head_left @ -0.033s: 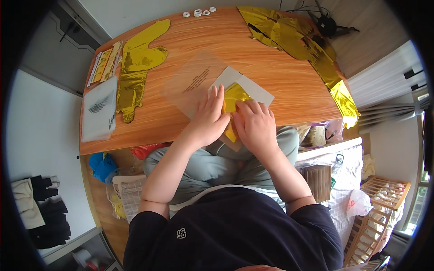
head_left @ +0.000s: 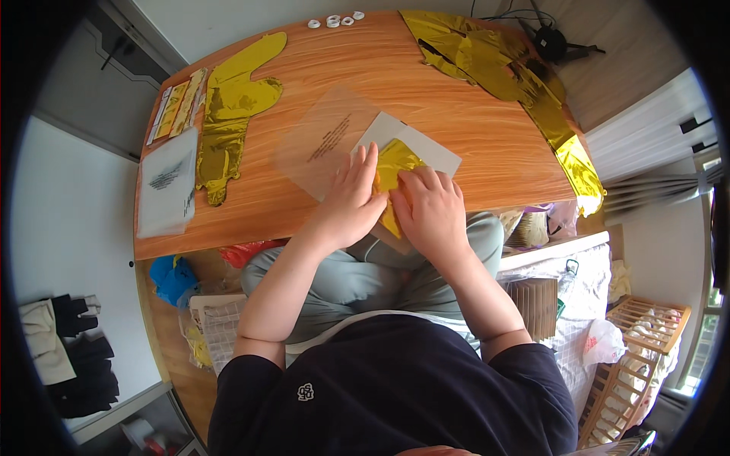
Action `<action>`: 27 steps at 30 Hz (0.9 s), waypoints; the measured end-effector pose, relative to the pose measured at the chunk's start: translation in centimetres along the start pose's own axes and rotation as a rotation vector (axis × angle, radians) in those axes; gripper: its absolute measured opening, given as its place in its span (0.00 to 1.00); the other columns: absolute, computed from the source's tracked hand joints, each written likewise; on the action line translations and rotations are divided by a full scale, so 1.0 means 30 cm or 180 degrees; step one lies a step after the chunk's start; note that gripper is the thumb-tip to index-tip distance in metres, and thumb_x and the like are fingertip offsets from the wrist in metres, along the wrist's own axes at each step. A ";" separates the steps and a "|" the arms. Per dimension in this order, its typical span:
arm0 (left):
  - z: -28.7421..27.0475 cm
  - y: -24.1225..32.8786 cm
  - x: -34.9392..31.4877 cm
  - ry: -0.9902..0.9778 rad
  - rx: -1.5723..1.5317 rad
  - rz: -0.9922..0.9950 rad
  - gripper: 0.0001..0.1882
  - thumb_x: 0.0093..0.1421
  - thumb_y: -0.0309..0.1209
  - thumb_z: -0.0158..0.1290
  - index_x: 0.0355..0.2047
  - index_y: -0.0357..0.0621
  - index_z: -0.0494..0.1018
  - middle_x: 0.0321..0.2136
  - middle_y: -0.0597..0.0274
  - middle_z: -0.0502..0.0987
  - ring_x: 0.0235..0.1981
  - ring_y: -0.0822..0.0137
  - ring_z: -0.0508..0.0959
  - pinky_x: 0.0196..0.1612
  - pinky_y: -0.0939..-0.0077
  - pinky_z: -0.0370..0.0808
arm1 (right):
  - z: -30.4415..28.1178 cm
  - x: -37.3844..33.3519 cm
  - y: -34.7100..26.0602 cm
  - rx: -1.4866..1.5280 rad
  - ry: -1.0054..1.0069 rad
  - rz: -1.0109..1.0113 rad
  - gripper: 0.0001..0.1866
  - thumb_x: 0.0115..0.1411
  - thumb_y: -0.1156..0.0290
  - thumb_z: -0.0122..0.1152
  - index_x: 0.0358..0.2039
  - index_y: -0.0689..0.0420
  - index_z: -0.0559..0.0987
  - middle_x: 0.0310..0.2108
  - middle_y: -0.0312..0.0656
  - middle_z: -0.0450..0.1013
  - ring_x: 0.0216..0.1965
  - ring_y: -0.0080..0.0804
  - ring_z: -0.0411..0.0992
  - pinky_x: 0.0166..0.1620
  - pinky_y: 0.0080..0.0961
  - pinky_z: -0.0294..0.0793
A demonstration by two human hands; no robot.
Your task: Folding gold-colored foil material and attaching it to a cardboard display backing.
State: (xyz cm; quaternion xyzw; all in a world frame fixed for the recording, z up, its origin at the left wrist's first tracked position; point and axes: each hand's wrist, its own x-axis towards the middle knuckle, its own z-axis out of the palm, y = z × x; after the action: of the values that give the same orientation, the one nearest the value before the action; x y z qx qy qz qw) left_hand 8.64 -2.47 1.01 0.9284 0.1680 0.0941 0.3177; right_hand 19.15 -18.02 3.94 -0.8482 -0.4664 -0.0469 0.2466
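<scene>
A folded gold foil balloon (head_left: 398,157) lies on a whitish rectangular card (head_left: 439,154) at the table's near edge. My left hand (head_left: 352,196) rests along its left side, fingers stretched out and the thumb reaching toward the foil. Bent fingers of my right hand (head_left: 433,209) press and grip the foil from the right, hiding part of it. Beneath and left of the card is a frosted clear plastic bag (head_left: 308,144) with dark print. The foil's lower tip shows between my hands, over my lap.
Flat gold foil balloons lie at the left (head_left: 239,95) and far right (head_left: 487,61) of the wooden table (head_left: 342,64). Stacked plastic bags (head_left: 165,186) and printed packets (head_left: 175,106) sit at the left edge. Small white rolls (head_left: 333,21) line the far edge.
</scene>
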 end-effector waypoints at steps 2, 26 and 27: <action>-0.051 0.015 -0.022 0.0074 -0.0648 0.0017 0.36 0.74 0.42 0.47 0.75 0.36 0.53 0.73 0.40 0.59 0.75 0.44 0.57 0.75 0.49 0.55 | 0.009 -0.008 0.005 -0.0144 -0.0045 0.0077 0.17 0.66 0.61 0.62 0.51 0.56 0.81 0.53 0.42 0.76 0.56 0.48 0.73 0.59 0.46 0.72; -0.198 -0.155 0.033 -0.0500 0.1613 0.0346 0.46 0.65 0.64 0.53 0.77 0.64 0.54 0.78 0.53 0.50 0.79 0.49 0.47 0.77 0.40 0.45 | 0.077 -0.016 0.078 -0.0347 -0.0086 -0.0543 0.22 0.69 0.60 0.57 0.61 0.53 0.74 0.70 0.50 0.65 0.71 0.63 0.60 0.71 0.58 0.61; -0.221 -0.132 0.046 -0.0569 0.1636 0.0349 0.48 0.63 0.65 0.55 0.77 0.63 0.54 0.78 0.54 0.51 0.79 0.49 0.48 0.77 0.40 0.46 | 0.077 -0.010 0.082 -0.0324 -0.0125 -0.0614 0.22 0.69 0.60 0.57 0.61 0.53 0.74 0.70 0.49 0.65 0.71 0.62 0.60 0.71 0.58 0.61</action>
State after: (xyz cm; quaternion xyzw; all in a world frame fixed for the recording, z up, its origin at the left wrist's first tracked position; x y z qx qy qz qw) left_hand 7.06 4.68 3.79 0.9909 0.1071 -0.0168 0.0798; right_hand 20.65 -18.29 0.90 -0.8115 -0.5476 -0.0775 0.1884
